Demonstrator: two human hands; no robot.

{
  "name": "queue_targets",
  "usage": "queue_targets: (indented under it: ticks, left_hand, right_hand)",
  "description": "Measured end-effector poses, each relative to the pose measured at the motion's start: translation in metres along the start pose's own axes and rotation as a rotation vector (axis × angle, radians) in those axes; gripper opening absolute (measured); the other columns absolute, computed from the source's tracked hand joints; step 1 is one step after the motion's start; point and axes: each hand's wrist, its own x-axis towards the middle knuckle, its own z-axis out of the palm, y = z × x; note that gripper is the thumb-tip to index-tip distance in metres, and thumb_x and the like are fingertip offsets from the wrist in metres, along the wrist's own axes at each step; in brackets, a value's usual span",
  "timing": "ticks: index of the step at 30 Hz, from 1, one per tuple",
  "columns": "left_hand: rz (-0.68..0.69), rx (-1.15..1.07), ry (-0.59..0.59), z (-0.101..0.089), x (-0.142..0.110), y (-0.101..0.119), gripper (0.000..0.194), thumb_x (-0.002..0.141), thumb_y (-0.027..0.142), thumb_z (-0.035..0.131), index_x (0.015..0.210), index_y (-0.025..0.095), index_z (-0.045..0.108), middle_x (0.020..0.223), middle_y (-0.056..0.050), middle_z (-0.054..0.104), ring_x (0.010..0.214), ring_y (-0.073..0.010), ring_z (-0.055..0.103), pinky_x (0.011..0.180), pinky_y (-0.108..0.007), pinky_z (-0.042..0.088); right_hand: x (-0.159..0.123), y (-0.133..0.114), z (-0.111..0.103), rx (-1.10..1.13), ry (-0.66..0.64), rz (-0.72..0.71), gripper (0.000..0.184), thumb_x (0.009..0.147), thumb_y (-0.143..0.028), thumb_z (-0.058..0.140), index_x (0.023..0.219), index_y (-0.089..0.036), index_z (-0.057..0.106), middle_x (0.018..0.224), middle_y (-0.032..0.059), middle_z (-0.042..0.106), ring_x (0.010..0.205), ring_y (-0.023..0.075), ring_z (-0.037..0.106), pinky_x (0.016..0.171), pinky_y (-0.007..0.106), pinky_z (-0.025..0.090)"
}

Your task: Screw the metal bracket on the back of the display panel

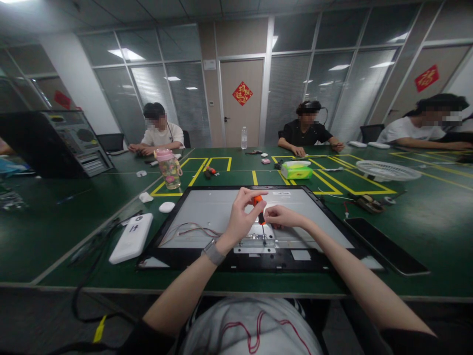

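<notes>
An orange and black screwdriver point(261, 217) stands nearly upright, its handle between the thumb and fingers of my left hand point(241, 217). The shaft points down at a metal bracket point(244, 250) near the front edge of a flat display panel point(199, 209) with a black frame. Close against the lower handle is my right hand point(284, 216), its fingers curled together; whatever they may hold is hidden. Thin wires point(188, 228) run across the grey panel back to the left of my left hand.
Left of the panel lie a white power bank point(132, 238) and dark cables; a pink-lided bottle point(168, 170) stands behind. On the right are a black phone point(384, 245) and a white round grille point(388, 170). A green tissue pack point(296, 170) sits behind the panel. Several people sit opposite.
</notes>
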Motion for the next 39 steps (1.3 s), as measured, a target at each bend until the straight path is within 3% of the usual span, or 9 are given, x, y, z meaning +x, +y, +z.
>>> queue_targets:
  ticks: [5, 11, 22, 27, 33, 39]
  left_hand:
    - [-0.033, -0.063, -0.037, 0.002, -0.0005, -0.0013, 0.03, 0.091, 0.026, 0.046, 0.117, 0.021, 0.06, 0.102, -0.007, 0.054, 0.096, -0.0148, 0.054, 0.08, -0.025, 0.046]
    - [-0.054, 0.046, 0.09, 0.0028, 0.0002, -0.0047, 0.016, 0.081, 0.028, 0.062, 0.094, 0.019, 0.066, 0.084, -0.002, 0.051, 0.079, -0.0113, 0.052, 0.07, -0.021, 0.044]
    - [-0.08, -0.099, 0.028, -0.0006, 0.0009, -0.0021, 0.028, 0.093, 0.024, 0.038, 0.106, 0.017, 0.062, 0.087, -0.005, 0.057, 0.081, -0.0128, 0.057, 0.077, -0.026, 0.045]
    - [-0.006, -0.004, 0.041, 0.0016, 0.0003, -0.0027, 0.018, 0.085, 0.026, 0.055, 0.096, 0.019, 0.068, 0.09, -0.004, 0.053, 0.084, -0.0133, 0.053, 0.075, -0.024, 0.044]
    - [-0.107, -0.116, 0.003, 0.0011, 0.0, -0.0032, 0.028, 0.091, 0.027, 0.044, 0.112, 0.018, 0.061, 0.087, -0.004, 0.061, 0.082, -0.0136, 0.058, 0.077, -0.025, 0.045]
    - [-0.122, -0.164, -0.035, 0.0005, 0.0, -0.0034, 0.034, 0.092, 0.027, 0.04, 0.119, 0.018, 0.058, 0.098, -0.006, 0.067, 0.091, -0.0159, 0.06, 0.086, -0.03, 0.045]
  right_hand:
    - [-0.0003, -0.0011, -0.0002, -0.002, -0.005, -0.006, 0.035, 0.077, -0.049, 0.056, 0.074, -0.015, 0.052, 0.053, -0.0041, 0.047, 0.045, 0.0077, 0.044, 0.039, 0.018, 0.034]
    - [0.0, -0.0014, -0.0003, 0.003, -0.001, 0.008, 0.037, 0.076, -0.052, 0.057, 0.074, -0.015, 0.054, 0.052, -0.0038, 0.047, 0.046, 0.0085, 0.046, 0.038, 0.018, 0.034]
    - [0.0001, -0.0013, -0.0002, -0.009, 0.0, 0.011, 0.037, 0.077, -0.051, 0.056, 0.074, -0.015, 0.054, 0.052, -0.0036, 0.048, 0.045, 0.0084, 0.046, 0.038, 0.018, 0.034]
    - [0.0003, -0.0012, -0.0002, -0.006, 0.001, 0.001, 0.036, 0.076, -0.051, 0.057, 0.073, -0.015, 0.053, 0.052, -0.0042, 0.047, 0.046, 0.0086, 0.046, 0.039, 0.018, 0.034]
    - [-0.0006, -0.0017, -0.0004, -0.001, -0.003, 0.004, 0.036, 0.077, -0.051, 0.056, 0.074, -0.015, 0.053, 0.05, -0.0045, 0.047, 0.045, 0.0081, 0.044, 0.039, 0.018, 0.034]
    - [0.0008, 0.0014, -0.0006, -0.01, -0.006, -0.002, 0.033, 0.078, -0.048, 0.056, 0.074, -0.015, 0.053, 0.051, -0.0043, 0.047, 0.045, 0.0074, 0.044, 0.038, 0.017, 0.034]
